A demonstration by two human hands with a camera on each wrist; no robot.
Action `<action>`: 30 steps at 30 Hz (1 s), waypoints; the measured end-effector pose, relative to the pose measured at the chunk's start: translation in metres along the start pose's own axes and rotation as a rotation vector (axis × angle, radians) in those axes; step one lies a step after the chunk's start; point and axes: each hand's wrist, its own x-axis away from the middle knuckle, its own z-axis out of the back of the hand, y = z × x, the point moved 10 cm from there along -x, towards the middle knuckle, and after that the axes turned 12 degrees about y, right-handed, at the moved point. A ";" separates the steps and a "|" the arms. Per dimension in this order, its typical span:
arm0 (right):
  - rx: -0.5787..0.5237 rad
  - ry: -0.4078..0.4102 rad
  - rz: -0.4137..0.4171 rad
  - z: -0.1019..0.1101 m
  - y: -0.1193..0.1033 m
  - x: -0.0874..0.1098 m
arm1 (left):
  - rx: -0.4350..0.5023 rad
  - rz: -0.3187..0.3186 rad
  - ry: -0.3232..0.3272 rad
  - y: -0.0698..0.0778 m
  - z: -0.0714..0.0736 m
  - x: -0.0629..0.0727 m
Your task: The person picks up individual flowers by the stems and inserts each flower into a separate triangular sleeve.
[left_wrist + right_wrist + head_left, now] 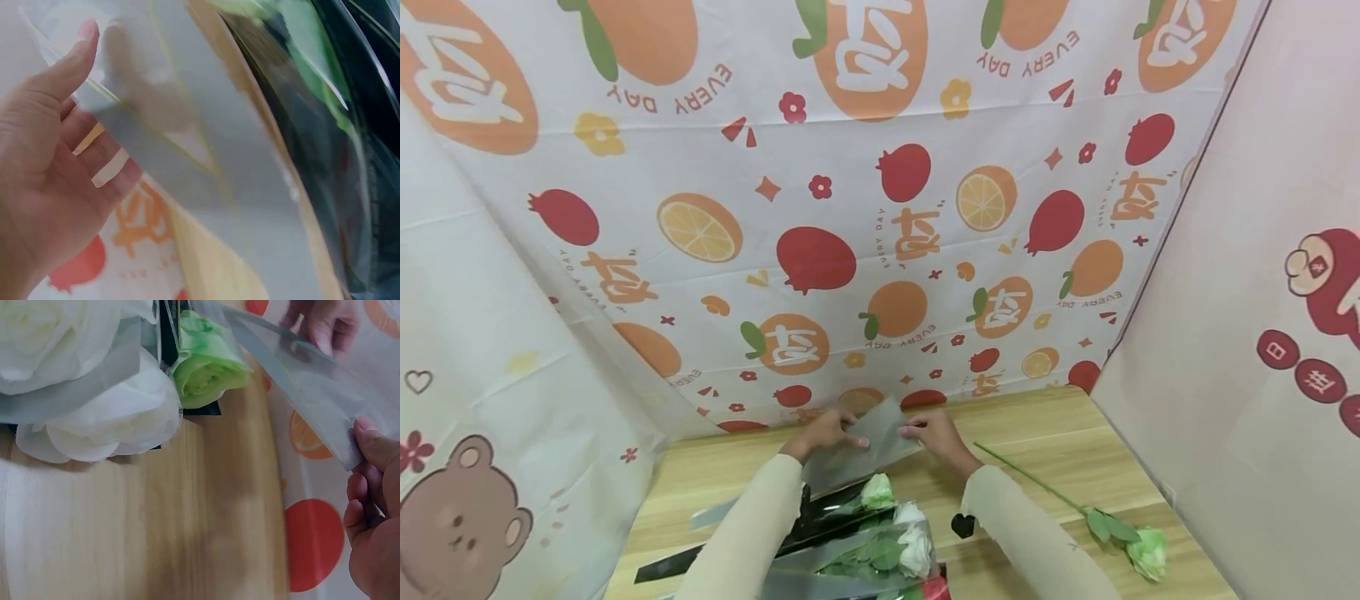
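A flat grey translucent flower wrapping sleeve [883, 442] is held up between both hands at the far edge of the wooden table. My left hand [827, 433] grips its left part, with the thumb in front and the fingers behind in the left wrist view. My right hand [938, 435] pinches a corner of the sleeve, thumb on top, as the right wrist view shows. Thin gold lines run across the sleeve [250, 194]. Just nearer than the sleeve lies a wrapped pale green rose [209, 378] in a dark wrapper.
Wrapped white roses [916, 552] and a red rose [936, 588] lie between my forearms. A loose pale green rose [1148, 554] with a long stem lies at the right. The patterned cloth backdrop [865, 317] rises behind the table [1045, 417].
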 end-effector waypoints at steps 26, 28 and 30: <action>0.039 -0.013 0.102 0.028 -0.061 0.030 | 0.054 -0.083 0.027 0.067 0.019 0.020; 0.038 -0.011 0.122 0.031 -0.066 0.033 | 0.060 -0.097 0.024 0.073 0.020 0.024; 0.037 -0.009 0.143 0.033 -0.071 0.036 | 0.062 -0.114 0.017 0.078 0.021 0.027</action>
